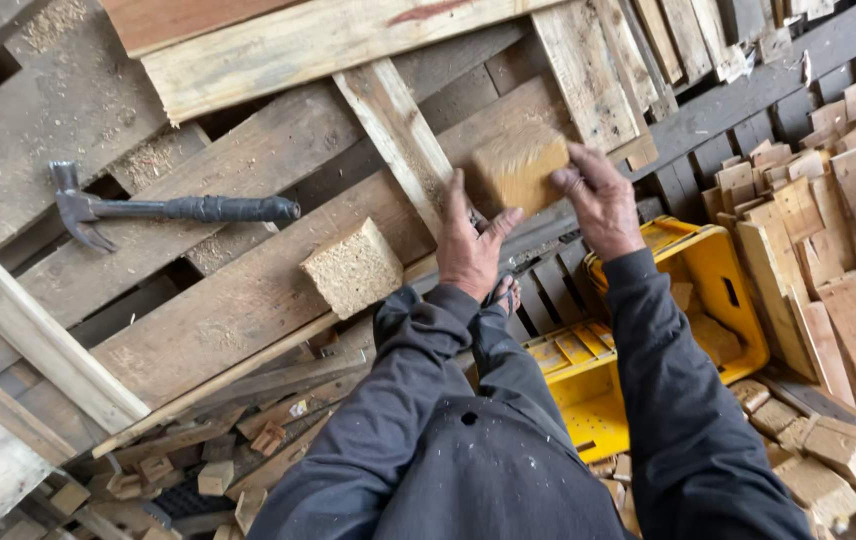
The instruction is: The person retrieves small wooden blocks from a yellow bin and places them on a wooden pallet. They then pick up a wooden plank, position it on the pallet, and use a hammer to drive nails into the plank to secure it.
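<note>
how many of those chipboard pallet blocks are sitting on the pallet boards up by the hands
2. One pressed-wood block sits between the left hand and right hand. The other block lies on a board left of them. More may be hidden in the scrap pile below.

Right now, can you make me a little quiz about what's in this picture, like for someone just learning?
1. True or false: the hammer lies on the pallet boards, with no hand on it.
2. What do the left hand and the right hand grip together? A) a saw B) a chipboard block C) a rope
3. What colour is the plastic crate beside the right sleeve?

Key
1. True. It lies off to the left, away from both hands.
2. B. Both hands are on the chipboard block; a second block sits loose on the boards.
3. Yellow.
</note>
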